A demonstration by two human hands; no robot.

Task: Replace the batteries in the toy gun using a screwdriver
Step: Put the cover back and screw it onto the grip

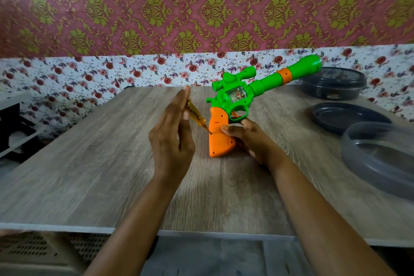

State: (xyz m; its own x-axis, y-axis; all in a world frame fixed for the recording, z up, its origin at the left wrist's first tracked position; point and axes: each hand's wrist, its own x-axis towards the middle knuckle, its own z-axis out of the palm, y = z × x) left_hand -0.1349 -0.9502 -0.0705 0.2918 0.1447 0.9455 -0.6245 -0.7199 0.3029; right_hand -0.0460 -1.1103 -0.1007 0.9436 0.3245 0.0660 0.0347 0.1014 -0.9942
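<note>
A green toy gun [251, 89] with an orange grip [218, 134] stands on its grip's butt on the wooden table [100, 163], barrel pointing up to the right. My right hand [248, 139] holds the grip from the right side, thumb across its face. My left hand [172, 134] is just left of the grip, fingers straight and pointing up, holding a screwdriver [197, 114] with a clear yellow handle. The screwdriver slants down to the right and its tip touches the grip's left side, at a screw hole.
At the table's right side lie a dark round lidded container [333, 83], a dark shallow dish [345, 116] and a grey translucent round lid [380, 159]. A black-and-white object [13, 127] sits beyond the left edge. Flowered wallpaper backs the table.
</note>
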